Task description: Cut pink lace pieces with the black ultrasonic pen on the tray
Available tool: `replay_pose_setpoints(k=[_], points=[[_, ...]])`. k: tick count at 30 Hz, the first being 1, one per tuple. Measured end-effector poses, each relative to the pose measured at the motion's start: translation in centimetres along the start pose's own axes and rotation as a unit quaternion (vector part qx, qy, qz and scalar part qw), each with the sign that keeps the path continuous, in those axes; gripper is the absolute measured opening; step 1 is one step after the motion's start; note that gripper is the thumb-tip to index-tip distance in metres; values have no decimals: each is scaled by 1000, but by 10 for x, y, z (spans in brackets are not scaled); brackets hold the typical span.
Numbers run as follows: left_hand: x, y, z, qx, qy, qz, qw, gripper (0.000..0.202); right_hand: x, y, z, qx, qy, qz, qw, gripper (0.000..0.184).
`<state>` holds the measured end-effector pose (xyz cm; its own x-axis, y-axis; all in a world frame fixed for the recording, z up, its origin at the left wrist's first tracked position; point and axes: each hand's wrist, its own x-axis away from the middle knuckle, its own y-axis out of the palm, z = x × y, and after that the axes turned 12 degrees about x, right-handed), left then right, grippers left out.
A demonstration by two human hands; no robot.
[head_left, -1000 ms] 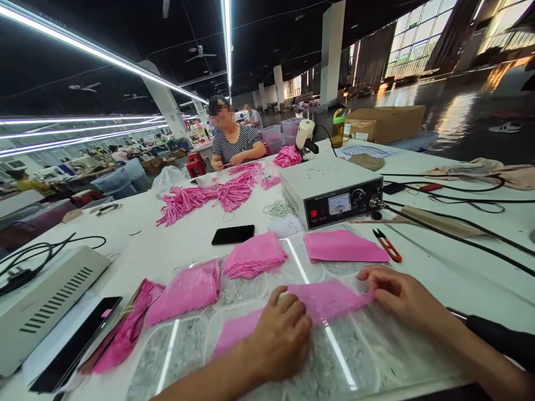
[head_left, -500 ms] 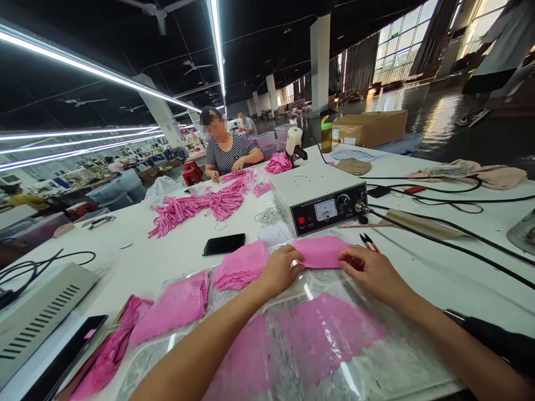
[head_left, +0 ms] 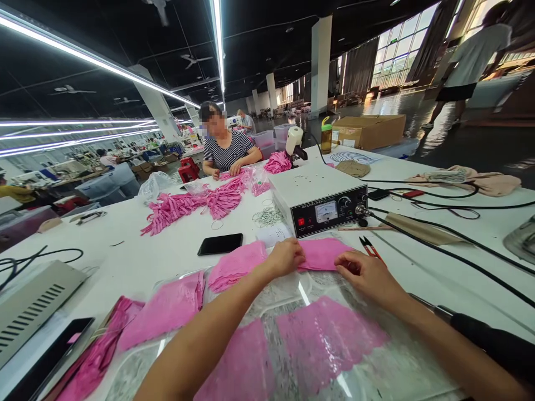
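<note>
My left hand [head_left: 286, 257] and my right hand [head_left: 363, 275] both reach to a stack of pink fabric pieces [head_left: 324, 253] that lies just in front of a white control box [head_left: 317, 197]. Each hand pinches an edge of the top piece, left hand at its left end, right hand at its near right corner. Close to me two pink lace pieces [head_left: 328, 340] lie flat on a clear plastic sheet [head_left: 401, 362]. More pink stacks [head_left: 236, 264] lie to the left.
A black phone [head_left: 220, 244] and red snips [head_left: 368, 247] lie by the stacks. Black cables [head_left: 438, 245] cross the right side. A grey unit [head_left: 33, 303] stands at left. A seated person [head_left: 225, 147] works on pink strips [head_left: 188, 203] across the table. A cardboard box [head_left: 370, 129] stands behind.
My hands left the two lace pieces near me and reached forward to the far pink stack, where they now pinch its top piece. My head turned slightly.
</note>
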<state>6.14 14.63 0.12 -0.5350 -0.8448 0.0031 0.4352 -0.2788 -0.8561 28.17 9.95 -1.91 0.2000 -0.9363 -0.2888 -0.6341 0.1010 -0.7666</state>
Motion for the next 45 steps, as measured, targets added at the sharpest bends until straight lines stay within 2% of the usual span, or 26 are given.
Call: replay_pose_setpoints(k=[8, 14, 21, 25, 29, 32, 37, 41, 45], points=[[-9, -18, -3, 40, 15, 3, 999, 23, -2, 10, -10, 76, -30, 40, 996, 15], [-16, -26, 2, 58, 12, 1, 998, 25, -6, 21, -17, 156, -67, 85, 982, 16], [-19, -41, 11, 83, 15, -7, 996, 26, -12, 26, -6, 210, -92, 156, 961, 16], [-10, -56, 23, 97, 16, -19, 995, 26, -11, 18, -1, 209, -111, 199, 951, 18], [19, -66, 36, 126, 14, -43, 991, 19, 11, 4, -5, 189, -166, 200, 947, 17], [55, -57, 46, 157, 7, -75, 985, 14, 42, -5, -10, 164, -221, 169, 946, 16], [110, -20, 61, 191, -21, -128, 973, 16, 84, -12, -9, 115, -325, 120, 931, 22], [129, 1, 67, 196, -43, -141, 969, 19, 94, -14, -9, 102, -356, 87, 925, 27], [134, 7, 70, 195, -49, -139, 970, 21, 95, -18, -13, 110, -373, 67, 919, 32]])
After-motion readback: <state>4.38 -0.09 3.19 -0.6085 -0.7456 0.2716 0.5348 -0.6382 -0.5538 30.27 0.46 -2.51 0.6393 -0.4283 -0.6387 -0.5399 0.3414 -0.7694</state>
